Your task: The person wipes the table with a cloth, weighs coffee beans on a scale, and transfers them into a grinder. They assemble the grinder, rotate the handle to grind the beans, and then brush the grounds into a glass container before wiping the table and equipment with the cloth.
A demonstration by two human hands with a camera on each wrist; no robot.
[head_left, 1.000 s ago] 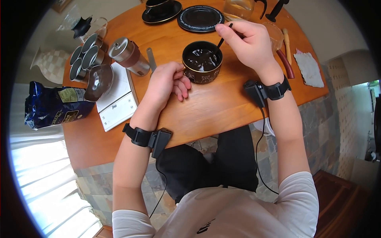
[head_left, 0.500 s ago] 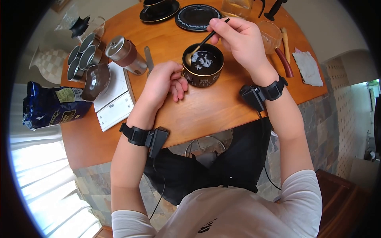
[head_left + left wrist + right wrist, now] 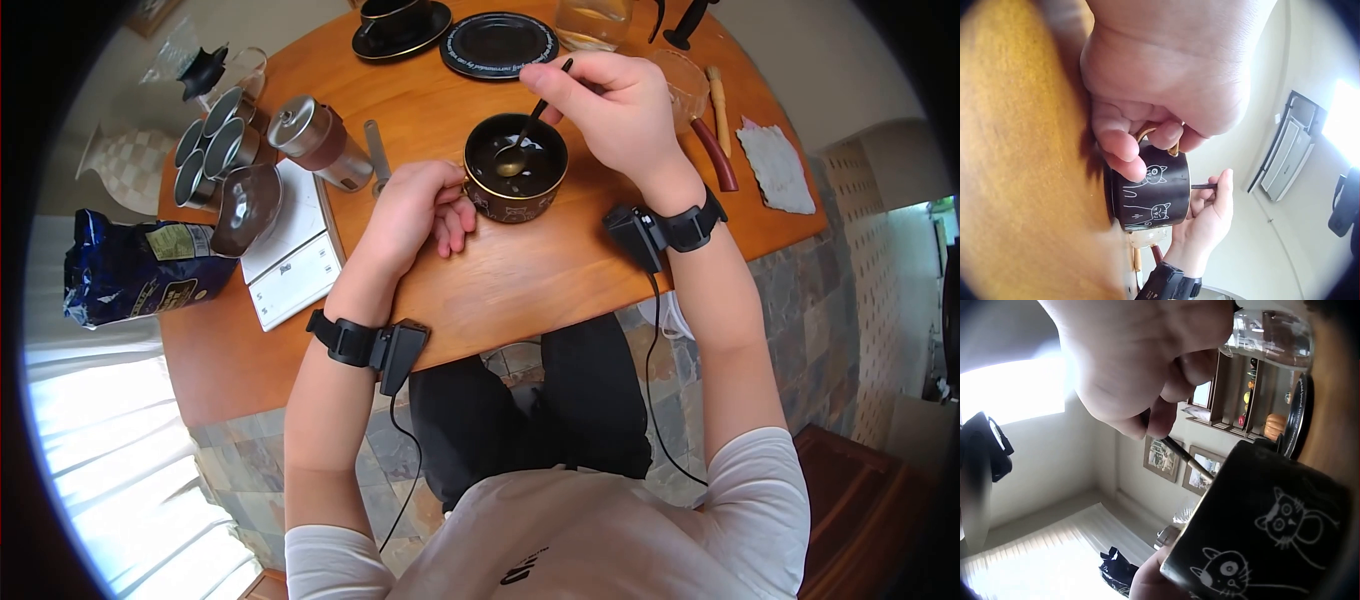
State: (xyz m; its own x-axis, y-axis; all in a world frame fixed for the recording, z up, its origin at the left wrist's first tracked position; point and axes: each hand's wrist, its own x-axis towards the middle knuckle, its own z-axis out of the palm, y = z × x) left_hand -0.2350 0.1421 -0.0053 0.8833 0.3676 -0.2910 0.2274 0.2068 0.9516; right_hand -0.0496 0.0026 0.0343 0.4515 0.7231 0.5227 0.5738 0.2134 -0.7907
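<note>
A black cup (image 3: 512, 204) with white cat drawings and a gold rim stands on the wooden table, dark liquid inside. My left hand (image 3: 418, 205) holds its gold handle (image 3: 1174, 149), fingers curled through and around it in the left wrist view. Above the cup, my right hand (image 3: 622, 118) pinches the dark handle of a small spoon (image 3: 510, 160). The spoon's gold-toned bowl shows within the cup's mouth, at the liquid. In the right wrist view the spoon's shaft (image 3: 1179, 452) slants down over the rim, its lower end hidden by the cup wall.
Left of the hands stand a coffee grinder (image 3: 322, 142), a white scale (image 3: 296, 280), metal cups (image 3: 232, 143) and a blue bag (image 3: 140, 268). A black plate (image 3: 498, 45) and a second cup on a saucer (image 3: 402, 40) sit behind. A cloth (image 3: 776, 168) lies right.
The spoon has swept around inside the cup, from the right side to the left and then to the middle. My left hand has stayed at the handle.
</note>
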